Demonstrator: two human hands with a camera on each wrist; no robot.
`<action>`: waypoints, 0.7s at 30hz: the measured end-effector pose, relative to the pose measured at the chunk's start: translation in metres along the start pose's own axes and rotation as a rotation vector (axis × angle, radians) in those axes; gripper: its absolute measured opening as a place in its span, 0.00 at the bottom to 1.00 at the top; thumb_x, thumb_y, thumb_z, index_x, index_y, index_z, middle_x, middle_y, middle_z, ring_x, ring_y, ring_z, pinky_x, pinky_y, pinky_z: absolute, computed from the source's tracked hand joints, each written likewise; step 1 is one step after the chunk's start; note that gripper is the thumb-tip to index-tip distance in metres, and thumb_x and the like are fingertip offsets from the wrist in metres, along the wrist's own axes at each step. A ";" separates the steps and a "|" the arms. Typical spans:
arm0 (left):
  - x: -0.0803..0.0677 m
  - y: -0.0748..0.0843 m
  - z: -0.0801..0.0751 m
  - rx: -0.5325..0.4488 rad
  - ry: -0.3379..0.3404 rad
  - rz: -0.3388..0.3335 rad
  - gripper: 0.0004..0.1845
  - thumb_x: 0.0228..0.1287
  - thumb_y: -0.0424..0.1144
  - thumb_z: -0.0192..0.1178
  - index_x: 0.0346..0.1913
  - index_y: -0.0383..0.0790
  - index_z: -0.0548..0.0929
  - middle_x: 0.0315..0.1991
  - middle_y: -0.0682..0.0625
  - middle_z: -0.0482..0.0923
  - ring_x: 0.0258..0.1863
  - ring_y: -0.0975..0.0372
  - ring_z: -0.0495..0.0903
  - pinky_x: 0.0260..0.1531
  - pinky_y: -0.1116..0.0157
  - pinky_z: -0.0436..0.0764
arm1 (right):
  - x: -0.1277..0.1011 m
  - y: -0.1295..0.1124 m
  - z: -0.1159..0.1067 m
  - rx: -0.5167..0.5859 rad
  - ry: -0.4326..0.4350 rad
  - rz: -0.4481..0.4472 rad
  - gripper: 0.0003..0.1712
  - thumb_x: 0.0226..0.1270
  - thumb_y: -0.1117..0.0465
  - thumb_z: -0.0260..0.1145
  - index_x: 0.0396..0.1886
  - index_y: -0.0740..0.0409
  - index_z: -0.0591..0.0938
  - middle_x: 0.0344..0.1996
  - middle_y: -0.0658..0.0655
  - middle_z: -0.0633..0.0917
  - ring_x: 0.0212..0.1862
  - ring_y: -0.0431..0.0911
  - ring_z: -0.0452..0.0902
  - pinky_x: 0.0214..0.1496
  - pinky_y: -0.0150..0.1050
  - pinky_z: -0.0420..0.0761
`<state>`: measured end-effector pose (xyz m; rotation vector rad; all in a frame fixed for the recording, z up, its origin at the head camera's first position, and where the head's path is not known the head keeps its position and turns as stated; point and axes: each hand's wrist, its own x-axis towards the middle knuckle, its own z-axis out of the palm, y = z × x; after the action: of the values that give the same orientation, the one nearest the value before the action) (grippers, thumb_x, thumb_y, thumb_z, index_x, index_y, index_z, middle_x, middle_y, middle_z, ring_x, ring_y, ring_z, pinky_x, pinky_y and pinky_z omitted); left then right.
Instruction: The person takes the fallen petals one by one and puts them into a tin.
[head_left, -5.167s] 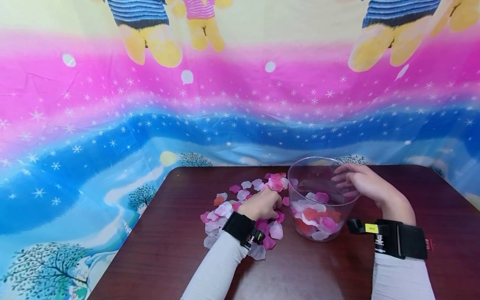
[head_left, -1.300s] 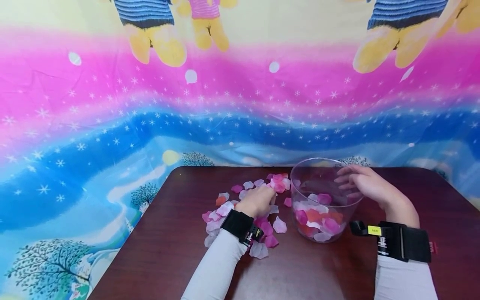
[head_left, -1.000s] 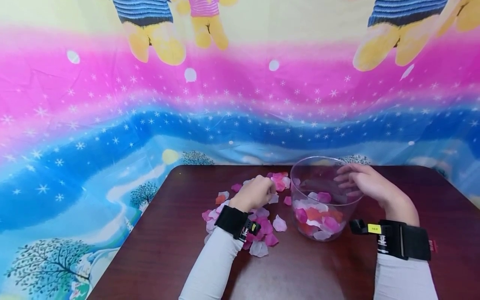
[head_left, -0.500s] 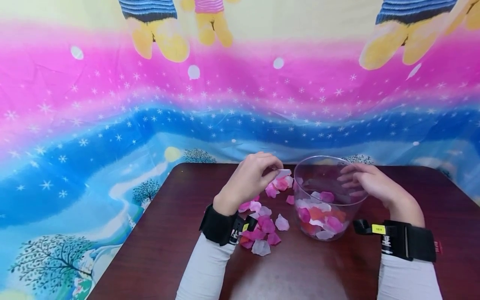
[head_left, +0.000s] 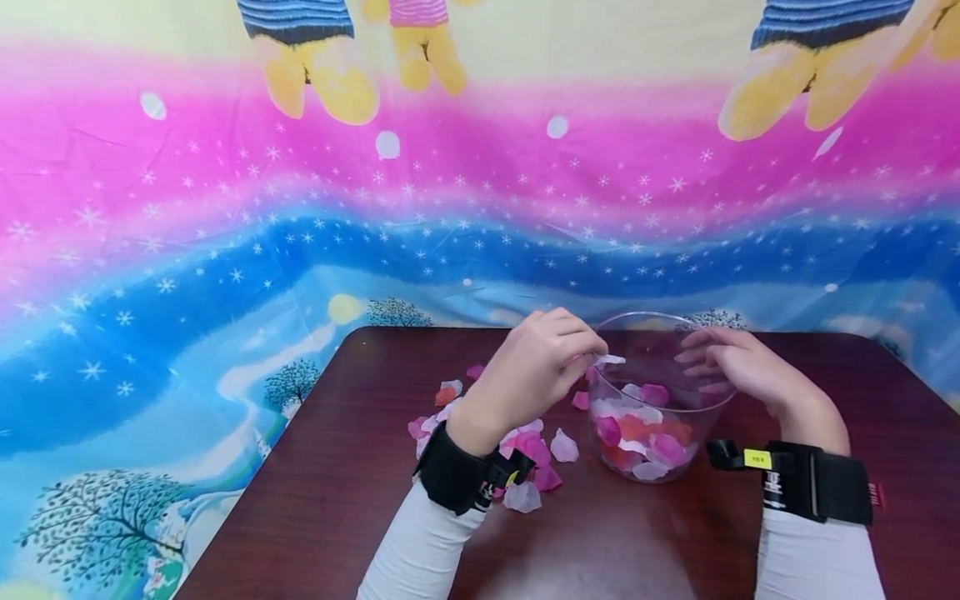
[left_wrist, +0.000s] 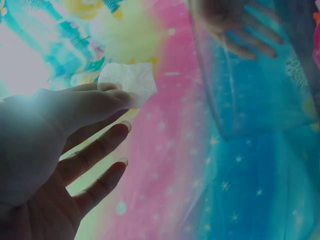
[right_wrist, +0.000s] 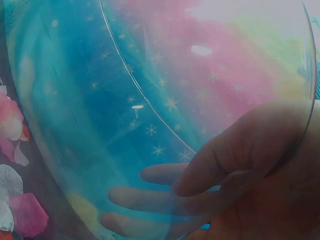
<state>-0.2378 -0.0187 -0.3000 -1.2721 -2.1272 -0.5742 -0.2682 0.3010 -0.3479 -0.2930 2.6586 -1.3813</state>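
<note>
Petals (head_left: 525,467) are lying loose on the near part of the worktop (head_left: 337,467), left of the clear bowl (head_left: 697,421), which is already holding a layer of them. Just beyond, the left hand (head_left: 536,375) is pinching one white petal (head_left: 609,360) at the bowl's rim, while the right hand (head_left: 738,367) is curling round the far side, seemingly steadying it. The left wrist view is showing the petal (left_wrist: 127,80) between thumb and forefinger; the right wrist view is showing fingers (right_wrist: 165,197) through the clear wall.

Staged indoor recording corner, likely home or studio. Bright cartoon backdrop cloth (head_left: 300,208) with stars, trees, rainbow bands hangs behind dark wooden table (head_left: 337,467). Fabric petals (head_left: 525,467), clear plastic bowl (head_left: 701,412) as craft props.
</note>
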 end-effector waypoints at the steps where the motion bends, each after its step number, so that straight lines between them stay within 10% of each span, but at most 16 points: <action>1: 0.001 0.001 0.003 0.009 -0.005 0.014 0.08 0.65 0.35 0.72 0.46 0.42 0.91 0.44 0.52 0.89 0.49 0.61 0.82 0.52 0.66 0.77 | 0.000 0.000 0.000 0.001 0.000 0.000 0.27 0.79 0.66 0.36 0.71 0.73 0.65 0.64 0.76 0.75 0.62 0.69 0.76 0.51 0.52 0.86; 21: 0.005 0.006 0.027 0.128 -0.160 0.028 0.09 0.72 0.41 0.65 0.51 0.48 0.90 0.48 0.57 0.87 0.55 0.62 0.80 0.59 0.67 0.74 | 0.001 -0.001 0.001 0.012 -0.002 -0.005 0.26 0.78 0.67 0.37 0.70 0.73 0.65 0.63 0.76 0.75 0.61 0.69 0.77 0.51 0.51 0.86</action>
<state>-0.2417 0.0040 -0.3166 -1.3117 -2.2324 -0.3278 -0.2684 0.2995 -0.3476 -0.3000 2.6490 -1.3980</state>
